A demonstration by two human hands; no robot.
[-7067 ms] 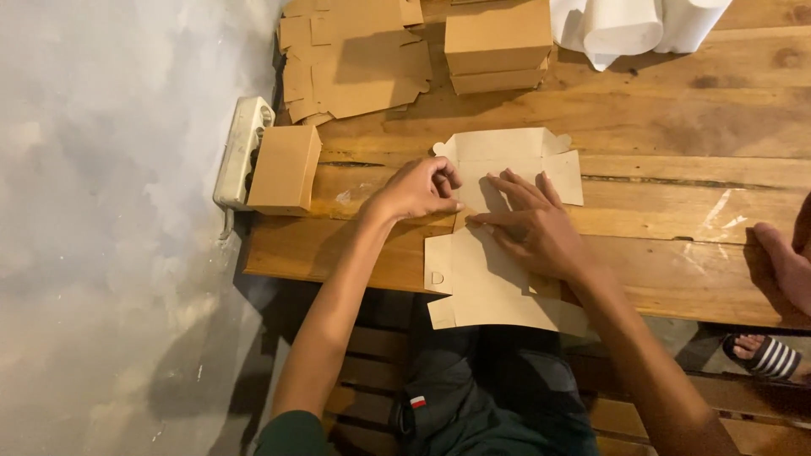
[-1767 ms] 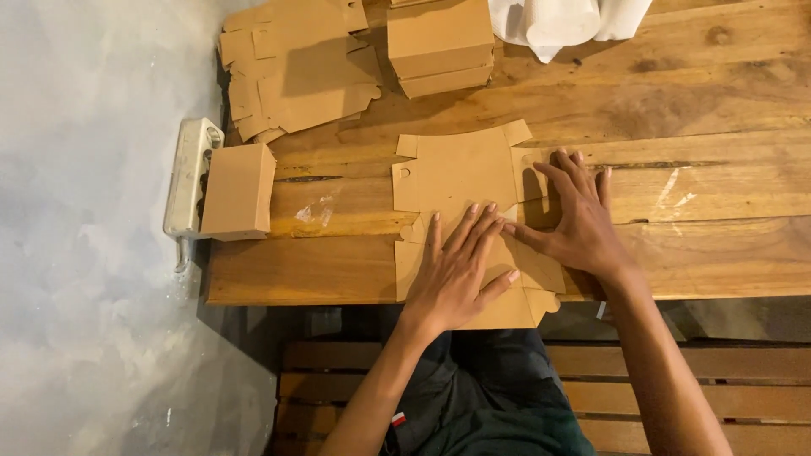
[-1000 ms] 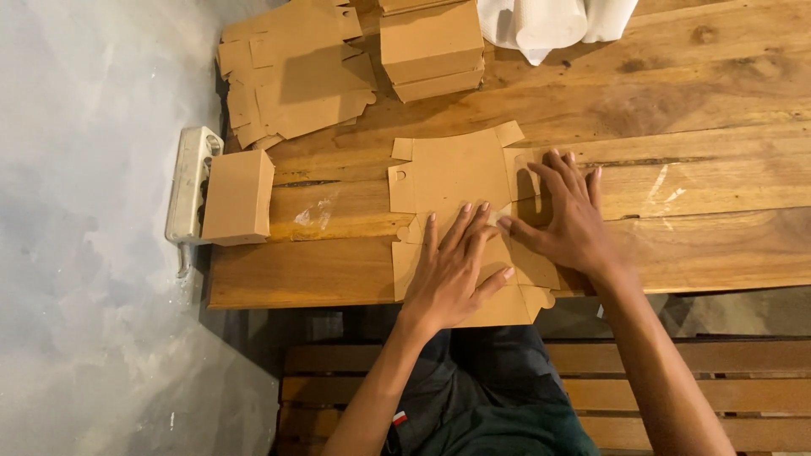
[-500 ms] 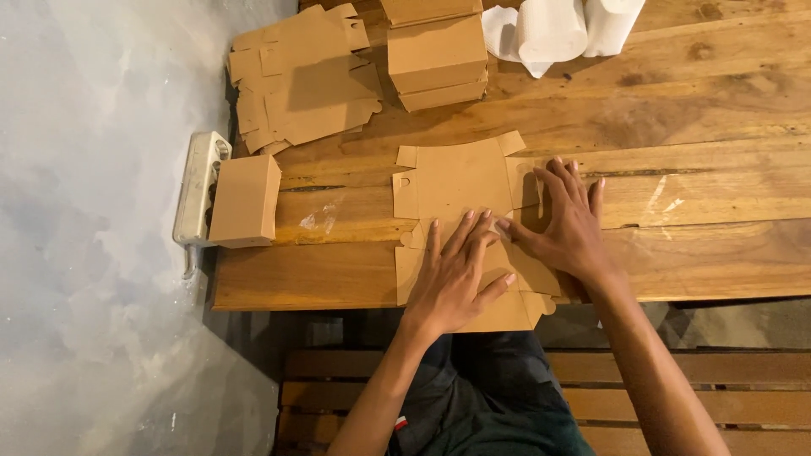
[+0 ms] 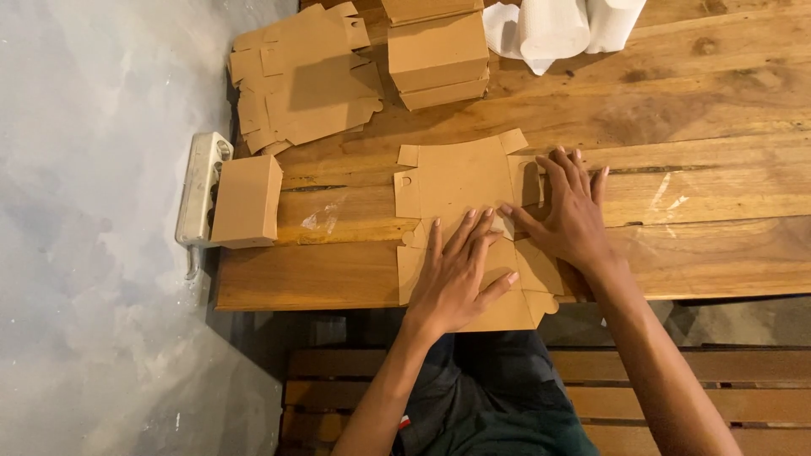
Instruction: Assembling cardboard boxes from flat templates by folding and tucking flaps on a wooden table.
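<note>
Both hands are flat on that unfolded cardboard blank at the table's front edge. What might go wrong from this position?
The cardboard blank overhangs the wooden table at its near edge, so pressure from the left hand there may bend it off its crease lines. The right hand covers a side flap, which might crumple if the sheet slides. The folded box lies partly on a white power strip at the table's edge and could be knocked off.

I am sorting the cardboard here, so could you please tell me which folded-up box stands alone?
The small closed box at the table's left edge, beside the white power strip; the other made-up boxes are stacked at the far edge.
</note>
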